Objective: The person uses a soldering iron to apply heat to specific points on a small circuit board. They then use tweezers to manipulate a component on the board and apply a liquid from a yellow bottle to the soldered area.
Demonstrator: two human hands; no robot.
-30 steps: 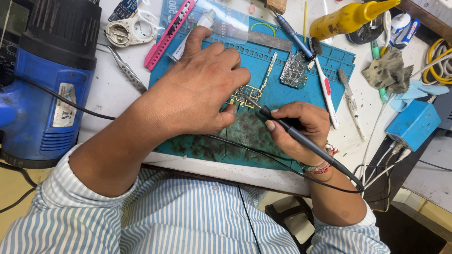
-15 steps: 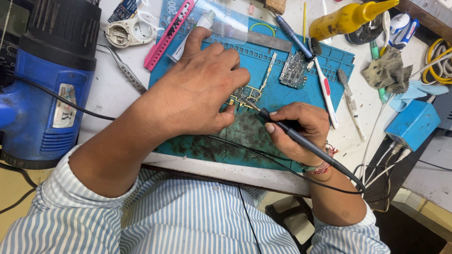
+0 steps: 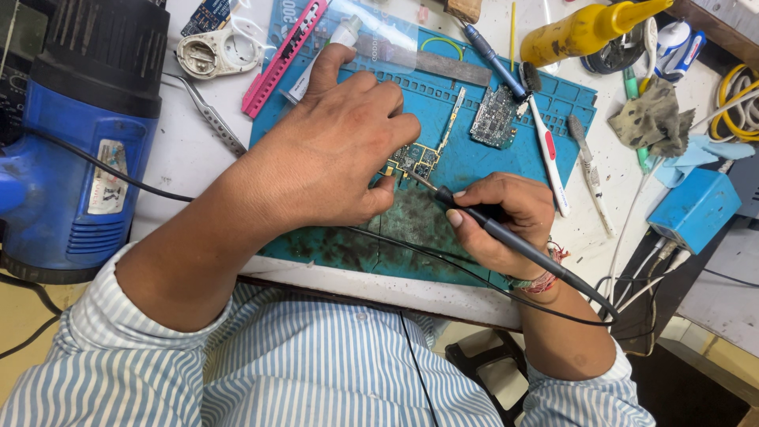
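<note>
Soldering iron (image 3: 506,235) seemingly on circuit board (image 3: 413,160)

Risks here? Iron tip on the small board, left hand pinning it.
1. The left hand pins the small circuit board right beside the tip of the soldering iron; a slip could burn a fingertip.
2. The iron's cord trails across the blue work mat under the right hand; a snag might jerk the tip.
3. The second circuit board lies loose nearby and could get knocked.
</note>
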